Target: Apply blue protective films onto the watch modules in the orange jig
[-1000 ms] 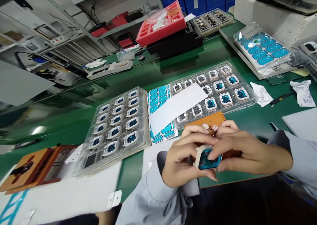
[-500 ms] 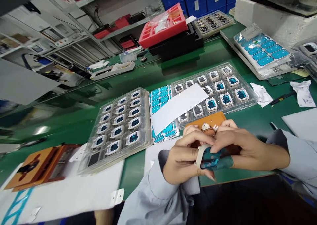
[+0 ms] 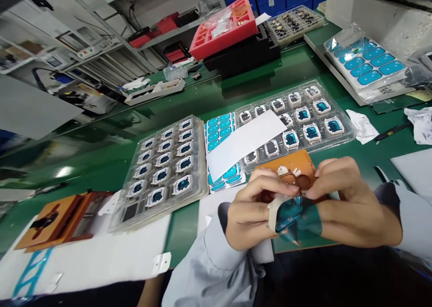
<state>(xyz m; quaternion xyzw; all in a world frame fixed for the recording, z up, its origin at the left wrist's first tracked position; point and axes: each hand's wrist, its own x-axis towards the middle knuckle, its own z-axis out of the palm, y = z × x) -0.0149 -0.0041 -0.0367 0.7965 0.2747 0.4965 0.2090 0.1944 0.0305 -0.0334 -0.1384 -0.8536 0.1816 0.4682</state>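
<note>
My left hand [image 3: 248, 214] is closed around a pale watch case [image 3: 274, 217], tilted so that its blue-covered face points right. From that face a translucent blue film [image 3: 305, 221] stretches toward my right hand [image 3: 351, 203], whose curled fingers pinch its far end. Just behind both hands lies an orange fixture block [image 3: 305, 160] with small white pieces on it, partly hidden by my fingers.
Clear trays of watch cases stand left [image 3: 204, 181] and behind [image 3: 349, 129]. Between them are blue sticker sheets [image 3: 219, 122] under a white paper strip [image 3: 245, 142]. An orange clamp fixture [image 3: 50, 217] sits left; crumpled tissue [image 3: 362, 127] and a black pen [image 3: 391, 133] lie right.
My right hand has moved right, away from the watch case, and the blue film now spans more of the gap. My left hand still holds the case in nearly the same place.
</note>
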